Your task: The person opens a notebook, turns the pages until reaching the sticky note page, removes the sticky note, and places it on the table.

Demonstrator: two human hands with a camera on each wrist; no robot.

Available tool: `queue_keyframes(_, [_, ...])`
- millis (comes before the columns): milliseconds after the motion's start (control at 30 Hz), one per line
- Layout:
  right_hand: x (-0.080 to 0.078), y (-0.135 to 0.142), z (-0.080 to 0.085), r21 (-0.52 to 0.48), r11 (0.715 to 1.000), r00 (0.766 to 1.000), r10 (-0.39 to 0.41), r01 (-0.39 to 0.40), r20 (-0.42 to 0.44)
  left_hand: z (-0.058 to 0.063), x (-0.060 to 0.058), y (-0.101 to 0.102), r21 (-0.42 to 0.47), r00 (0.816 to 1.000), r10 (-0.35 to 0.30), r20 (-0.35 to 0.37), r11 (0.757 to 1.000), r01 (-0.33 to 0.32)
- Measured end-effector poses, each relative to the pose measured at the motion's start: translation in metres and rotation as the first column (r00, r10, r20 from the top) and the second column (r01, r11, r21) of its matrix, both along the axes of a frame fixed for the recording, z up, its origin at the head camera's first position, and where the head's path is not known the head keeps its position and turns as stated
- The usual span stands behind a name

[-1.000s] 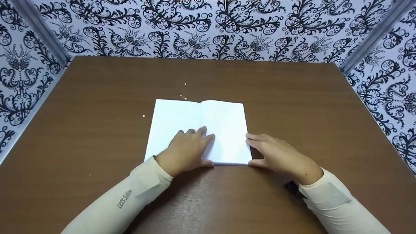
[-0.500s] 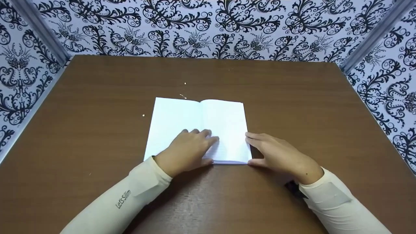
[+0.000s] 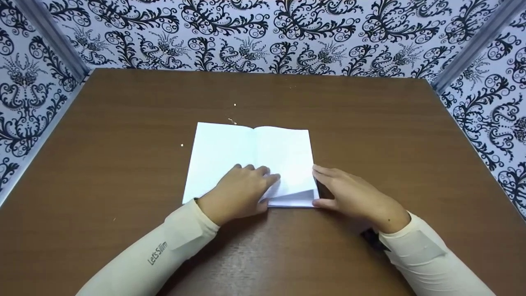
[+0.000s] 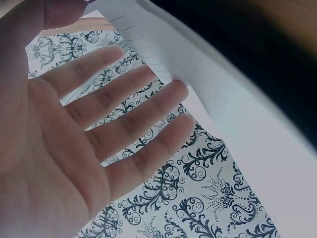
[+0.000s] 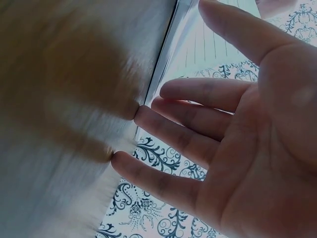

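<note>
A notebook (image 3: 222,148) lies open on the table, its pages looking blank white from the head view. My left hand (image 3: 240,191) rests across the lower middle of the spread, fingertips on the right page (image 3: 287,156) and thumb at the bottom edge. That page's bottom edge is raised towards its right corner, with a shaded sheet beneath. Ruled lines show on the paper (image 4: 143,42) in the left wrist view, where the fingers are spread and nearly straight. My right hand (image 3: 353,193) touches the notebook's right edge with its fingertips, thumb at the lower right corner; its fingers look extended in the right wrist view.
The notebook lies on a brown wooden table (image 3: 123,164), where a few small pale specks lie around it. Walls (image 3: 246,37) with black-and-white floral paper stand at the back and both sides. A dark strap (image 3: 373,239) shows under the right wrist.
My left fingertips have slid a little right and towards me on the page. The right page's lower corner has lifted, uncovering a sheet below. My right hand has hardly moved.
</note>
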State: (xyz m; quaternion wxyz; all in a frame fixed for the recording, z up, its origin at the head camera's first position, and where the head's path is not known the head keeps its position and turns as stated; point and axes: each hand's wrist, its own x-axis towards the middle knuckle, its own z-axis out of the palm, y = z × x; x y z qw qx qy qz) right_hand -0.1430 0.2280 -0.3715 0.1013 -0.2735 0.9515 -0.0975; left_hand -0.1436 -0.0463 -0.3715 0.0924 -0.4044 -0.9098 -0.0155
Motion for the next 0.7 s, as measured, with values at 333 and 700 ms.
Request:
queue_keyframes(333, [-0.0008, 0.0006, -0.0018, -0.020, 0.999, 0.999, 0.043, -0.044, -0.030, 0.0002, 0.0016, 0.0015, 0.025, 0.999, -0.009, -0.035, 1.000, 0.010])
queue_keyframes(700, [-0.0001, 0.0000, -0.0022, 0.002, 0.996, 0.996, 0.088, -0.088, -0.027, 0.0004, -0.0007, 0.0067, 0.066, 0.993, 0.059, -0.106, 0.996, -0.052])
